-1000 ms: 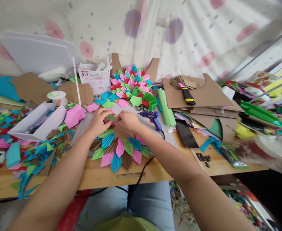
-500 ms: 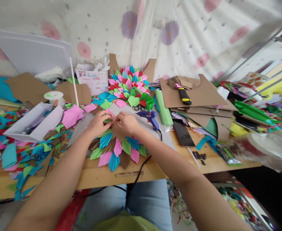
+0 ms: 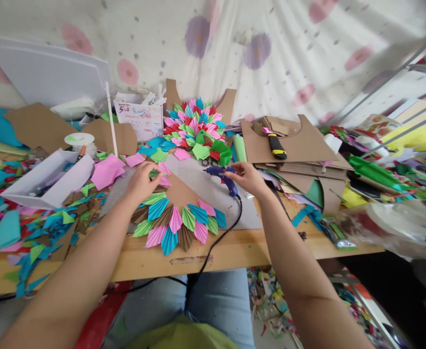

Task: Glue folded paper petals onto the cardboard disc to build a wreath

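My right hand (image 3: 250, 178) is at the rear of a blue hot glue gun (image 3: 229, 184), its thumb and fingers closed about the back end. The gun lies on a grey mat (image 3: 247, 213), its black cord running toward me. My left hand (image 3: 142, 183) is over the left edge of a cardboard piece (image 3: 184, 191), fingers pinched on what looks like a green paper leaf (image 3: 152, 174), mostly hidden. Pleated pink, blue, brown and green paper leaves (image 3: 175, 220) fan out along the cardboard's near edge. Two pink leaves (image 3: 164, 168) show beyond my left fingers.
Paper scraps (image 3: 58, 228) and a white box (image 3: 40, 186) crowd the left. A finished-looking leaf-covered cardboard piece (image 3: 194, 121) leans at the back. On the right are stacked cardboard cutouts (image 3: 296, 140) with a box cutter (image 3: 276, 147) on top, and a plastic bag (image 3: 387, 223).
My right hand has left the cardboard and moved right to the glue gun. My left hand has drawn slightly left and away, and the cardboard's bare middle shows more.
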### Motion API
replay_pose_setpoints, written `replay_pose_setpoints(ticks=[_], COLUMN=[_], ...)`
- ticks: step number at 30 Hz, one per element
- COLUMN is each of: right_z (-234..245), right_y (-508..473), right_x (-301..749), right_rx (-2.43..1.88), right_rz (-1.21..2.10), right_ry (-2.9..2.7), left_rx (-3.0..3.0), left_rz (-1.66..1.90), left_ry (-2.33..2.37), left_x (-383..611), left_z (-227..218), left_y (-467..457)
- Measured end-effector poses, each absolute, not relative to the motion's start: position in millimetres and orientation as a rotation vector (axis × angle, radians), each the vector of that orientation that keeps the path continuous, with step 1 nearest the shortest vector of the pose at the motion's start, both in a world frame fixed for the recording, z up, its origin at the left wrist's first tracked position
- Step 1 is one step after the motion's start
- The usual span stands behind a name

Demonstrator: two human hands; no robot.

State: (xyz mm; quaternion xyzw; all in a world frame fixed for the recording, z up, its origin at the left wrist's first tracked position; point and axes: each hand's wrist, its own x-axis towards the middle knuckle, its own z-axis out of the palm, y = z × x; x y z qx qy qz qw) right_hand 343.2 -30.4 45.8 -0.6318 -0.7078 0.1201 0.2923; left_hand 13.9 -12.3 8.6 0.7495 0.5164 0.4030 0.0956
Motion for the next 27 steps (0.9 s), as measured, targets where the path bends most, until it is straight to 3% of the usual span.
replay_pose_setpoints(ticks=[6, 16, 27], right_z=[9.0, 41.7, 47.4], right_y=[-31.6, -37.4, -33.4], right_x=[330.0, 276.7, 251.2], right_rx=[-1.962, -1.631, -1.792], right_rz=[0.443, 0.623, 0.469], right_ry=[-1.896, -2.100, -2.221], left_rx=[2.121, 2.120, 2.177], left_rz=[1.229, 1.253, 1.222], left_ry=[1.637, 1.638, 1.639], left_x=[9.9, 6.0, 6.5], left_z=[2.7, -3.0, -0.8], left_y=[-9.0, -5.6, -5.7])
